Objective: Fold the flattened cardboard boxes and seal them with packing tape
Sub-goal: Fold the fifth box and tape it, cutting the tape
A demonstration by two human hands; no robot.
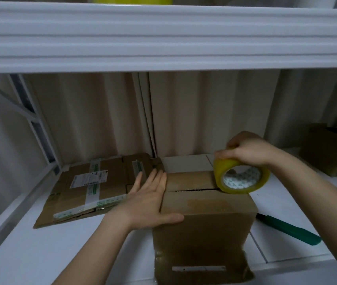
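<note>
The folded cardboard box (204, 219) stood upright on the white bench (40, 254), its two top flaps closed with a narrow dark gap between them. The left hand (149, 198) lay flat against the box's left top edge, fingers straight, thumb along the front. The right hand (247, 149) gripped a yellow tape roll (239, 175) resting on the box's far right corner. Flattened boxes (93, 186) lay left of the box; a green-handled knife (288, 229) lay to its right.

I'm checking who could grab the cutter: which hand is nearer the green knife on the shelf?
Right. The right hand grips the tape roll above the green knife; the left hand rests on the box, across it from the knife.
</note>
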